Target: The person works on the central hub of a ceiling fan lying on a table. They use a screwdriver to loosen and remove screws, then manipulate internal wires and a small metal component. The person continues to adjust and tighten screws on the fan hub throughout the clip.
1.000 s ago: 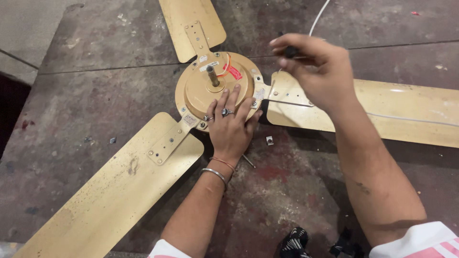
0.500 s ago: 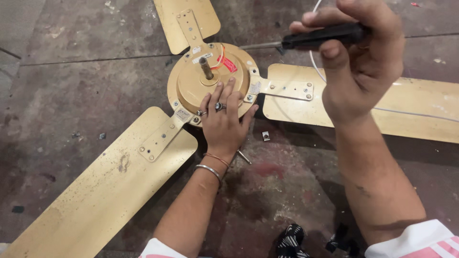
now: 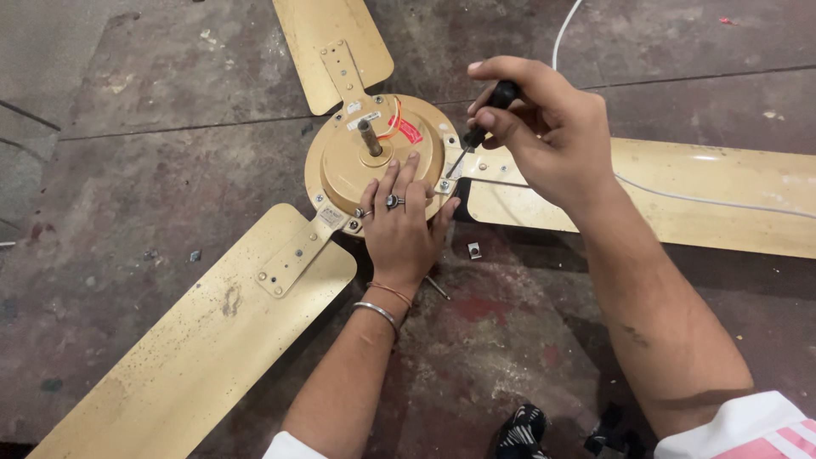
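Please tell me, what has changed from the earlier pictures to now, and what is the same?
The right hand has come down and turned the black-handled screwdriver from level to tip-down, at the screw by the motor housing rim. The left hand stays flat on the housing; the fan blades stay on the floor.

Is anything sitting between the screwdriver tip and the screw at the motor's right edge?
Nothing visible does. The right hand holds the screwdriver with its tip at the screw on the fan motor. The left hand rests beside it, fingertips just clear.
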